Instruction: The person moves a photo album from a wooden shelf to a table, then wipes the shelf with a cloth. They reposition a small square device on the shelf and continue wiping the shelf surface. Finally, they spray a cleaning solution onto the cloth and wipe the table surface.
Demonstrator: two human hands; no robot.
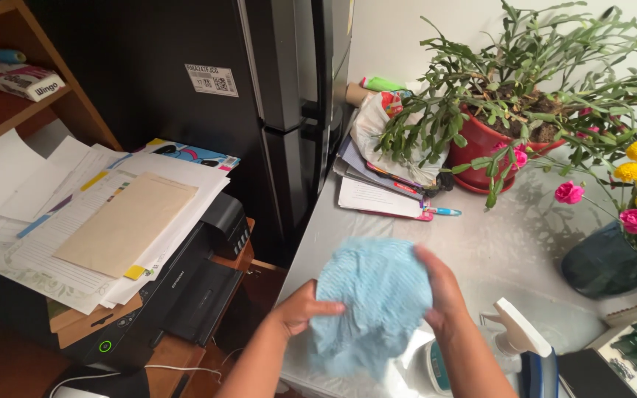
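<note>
Both my left hand (pixel 300 308) and right hand (pixel 440 291) have fingers grasping the blue cloth (pixel 372 302), held above the desk (pixel 495 250) near the spray bottle (pixel 514 343), wiping not yet begun.

A cloth (pixel 372 309) hangs between both hands above the table (pixel 495 243), a spray bottle (pixel 506 346) to its right, a potted plant (pixel 495 133) behind, a printer (pixel 178 295) left of the table.

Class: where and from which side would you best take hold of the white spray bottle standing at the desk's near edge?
Probably the spray bottle by its neck, just under the white trigger head. Come from above: it stands upright, and the right hand and blue cloth crowd its left side.
</note>
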